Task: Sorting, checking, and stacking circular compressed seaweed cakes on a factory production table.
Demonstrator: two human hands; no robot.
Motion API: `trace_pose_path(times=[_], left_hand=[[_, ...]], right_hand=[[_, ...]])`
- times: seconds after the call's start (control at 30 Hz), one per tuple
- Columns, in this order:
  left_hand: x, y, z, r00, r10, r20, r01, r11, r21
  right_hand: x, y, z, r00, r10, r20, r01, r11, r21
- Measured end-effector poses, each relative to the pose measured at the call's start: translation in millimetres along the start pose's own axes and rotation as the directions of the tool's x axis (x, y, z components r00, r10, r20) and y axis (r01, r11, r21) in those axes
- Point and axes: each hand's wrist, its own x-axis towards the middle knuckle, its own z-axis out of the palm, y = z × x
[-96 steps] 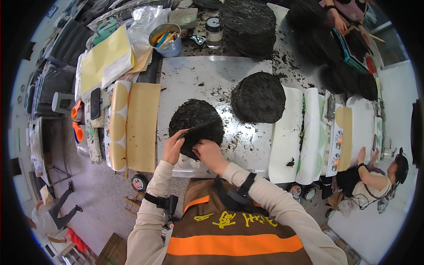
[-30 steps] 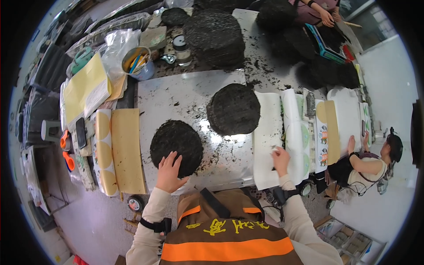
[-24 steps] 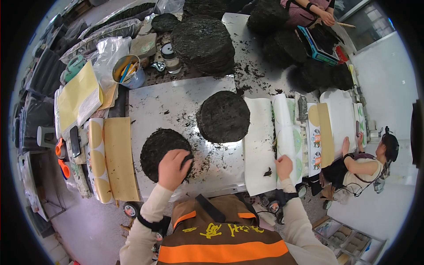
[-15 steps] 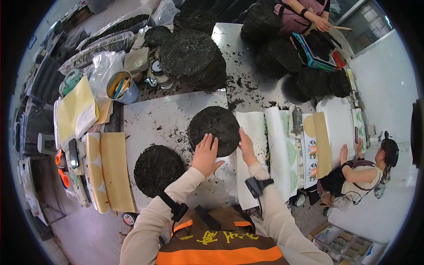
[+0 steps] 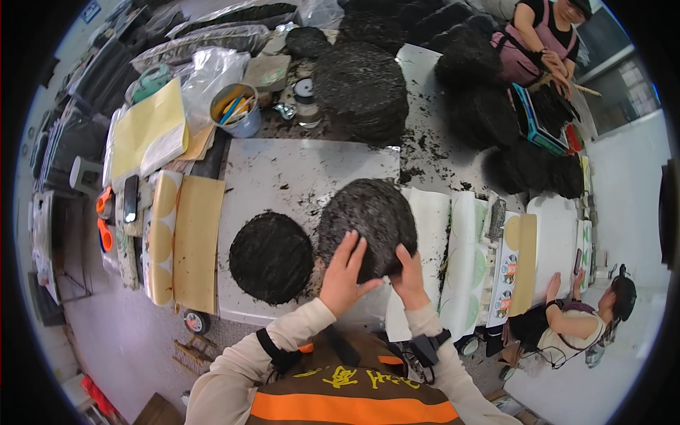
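Note:
A thick, round black cake [image 5: 375, 212], which looks like pressed dried seaweed, lies under my hands at the middle of the work surface, its top face seemingly tilted. My left hand [image 5: 345, 275] rests over its lower left part, fingers stretched across the top and thumb spread to the right. At the lower right edge my right hand [image 5: 409, 280] grips the cake, some fingers hidden against its side. Just left lies a second round black cake [image 5: 271, 258], flat and untouched, on the pale metal sheet [image 5: 262, 177].
Beyond stands a tall black stack [image 5: 361, 88]. At the left are a metal bucket [image 5: 244, 122] of tools, a yellow sheet [image 5: 149, 120] and orange-handled scissors [image 5: 106, 234]. White paper sheets [image 5: 428, 234] lie right. One co-worker [image 5: 545, 49] sits far right, another [image 5: 577, 322] near right.
The view has swung, so the table scene sits further right. The cake under my hands shows a larger, tilted face, and my right hand has moved from its right side to its lower right edge.

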Motion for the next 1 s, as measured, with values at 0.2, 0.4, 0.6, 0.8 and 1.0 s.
trace_pose_path(times=[0.2,0.4,0.6,0.8,1.0], left_hand=[[-42,-9,-43,0.981,0.100,0.166,-0.060,0.971,-0.229],[-81,-59,-114,0.832,-0.322,-0.452,0.342,0.939,-0.040],[-89,-55,-115,0.975,-0.116,-0.190,0.110,0.993,-0.040],[-83,0,-89,0.980,0.010,0.198,0.093,0.860,-0.501],[-104,-89,-163,0.696,-0.708,-0.117,0.652,0.692,-0.310]], right_hand=[[-77,17,3,0.998,0.040,-0.045,-0.041,0.998,-0.042],[-104,38,-23,0.996,0.050,-0.077,-0.045,0.997,0.066],[-114,46,-7,0.992,0.120,-0.029,-0.120,0.993,0.018],[-132,46,26,0.999,-0.027,-0.017,0.024,0.979,-0.201],[-129,50,0,0.994,0.034,-0.107,-0.031,0.999,0.029]])
